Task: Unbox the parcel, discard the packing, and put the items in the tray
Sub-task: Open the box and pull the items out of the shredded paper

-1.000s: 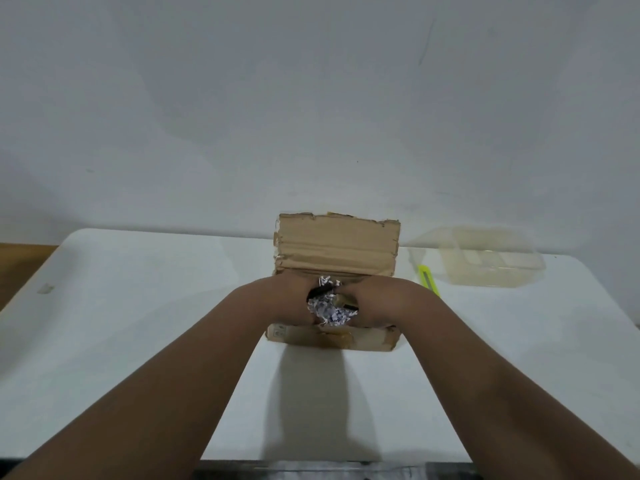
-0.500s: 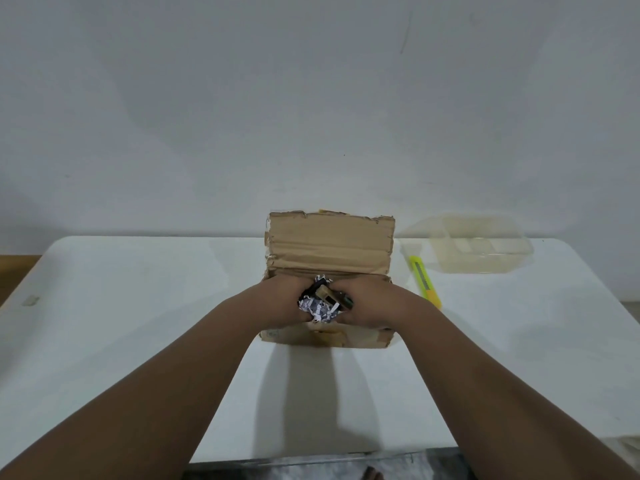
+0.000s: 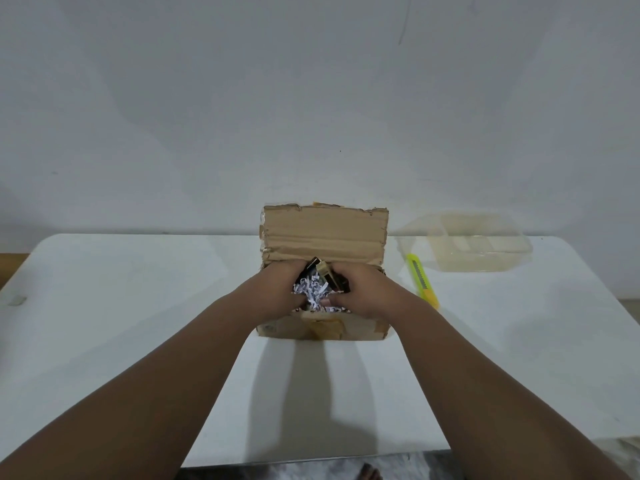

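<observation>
An open cardboard box (image 3: 323, 237) stands in the middle of the white table (image 3: 138, 306), its back flap upright. Both my hands are inside its opening. My left hand (image 3: 275, 289) and my right hand (image 3: 363, 292) close around a wad of white shredded paper (image 3: 311, 294) from either side. A dark item with a gold-coloured part (image 3: 327, 277) sticks up between them at the back of the wad. What else lies in the box is hidden. A clear plastic tray (image 3: 478, 244) sits at the back right of the table.
A yellow-green utility knife (image 3: 420, 280) lies on the table between the box and the tray. A grey wall rises right behind the table. The table's near edge runs just below my forearms, with floor under it.
My hands have pulled the shredded paper and the dark item higher out of the box. More of the dark and gold-coloured item shows than before.
</observation>
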